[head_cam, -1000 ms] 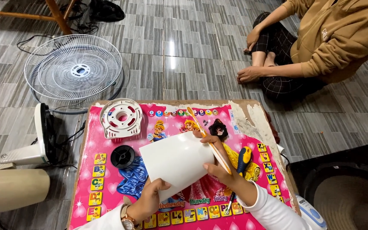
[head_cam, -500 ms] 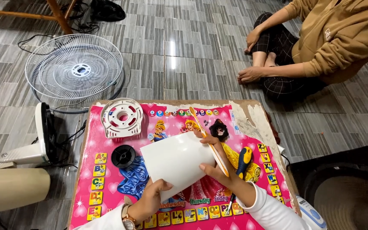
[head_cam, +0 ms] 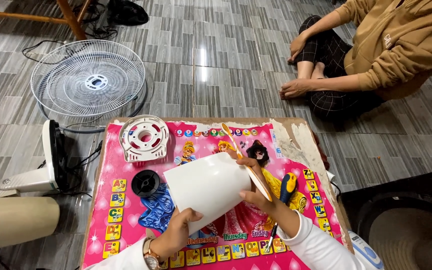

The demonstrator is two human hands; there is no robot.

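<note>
Both my hands hold a white plastic housing [head_cam: 207, 189], cup-shaped and tilted, above a small pink picture table [head_cam: 126, 225]. My left hand [head_cam: 176, 235] grips its lower edge. My right hand [head_cam: 257, 189] holds its right side, with a thin orange and white stick [head_cam: 241, 152] running along those fingers. A round white fan part [head_cam: 144, 138] lies at the table's far left. A black round cap [head_cam: 145, 182] lies just left of the housing. A blue and yellow screwdriver [head_cam: 285, 192] lies under my right wrist.
A white wire fan grille [head_cam: 88, 80] lies on the tiled floor beyond the table. A fan motor and stand [head_cam: 41, 170] lie to the left. Another person in a tan hoodie [head_cam: 396, 45] sits at the far right. Wooden furniture legs [head_cam: 71, 17] stand at the top left.
The housing has shifted slightly between my hands; my right fingers have moved a little along its side. Everything else stays where it was.
</note>
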